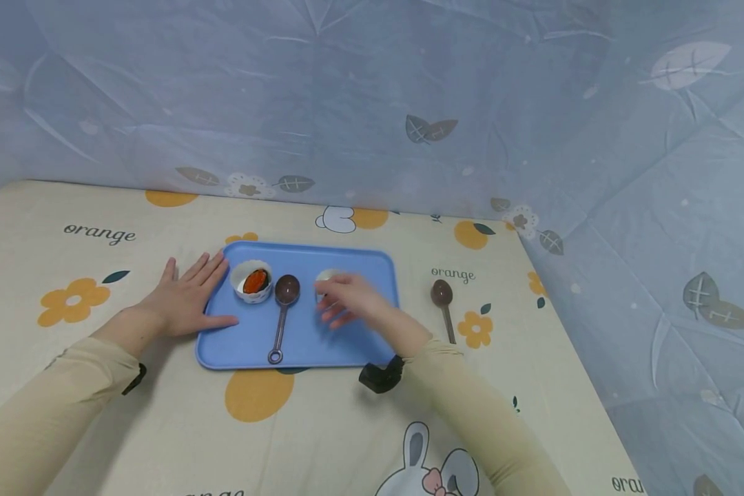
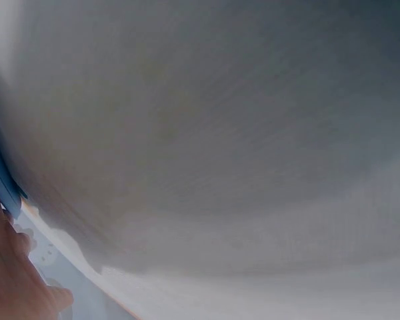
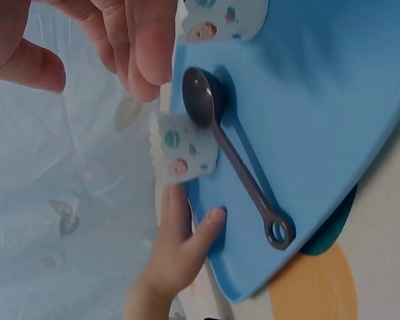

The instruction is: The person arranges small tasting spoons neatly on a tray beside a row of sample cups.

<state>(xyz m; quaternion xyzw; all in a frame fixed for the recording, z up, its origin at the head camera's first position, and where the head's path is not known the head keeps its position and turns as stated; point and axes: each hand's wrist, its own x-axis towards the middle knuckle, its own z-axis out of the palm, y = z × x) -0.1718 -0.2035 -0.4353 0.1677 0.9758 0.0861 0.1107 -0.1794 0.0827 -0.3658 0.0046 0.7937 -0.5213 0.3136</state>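
My left hand rests spread on the left edge of a blue tray, thumb over its rim. Beside it on the tray, a white paper cup holds a piece with an orange top and dark side, resembling roe sushi. A brown measuring spoon lies mid-tray, handle toward me. Over a second white cup, partly hidden, hovers my right hand. In the right wrist view, its thumb and fingers stand apart with nothing between them, close by that patterned cup.
Right of the tray, a second brown spoon lies on the patterned tablecloth. A black strap piece hangs at my right wrist near the tray's front edge. Grey-blue cloth rises behind and to the right of the table.
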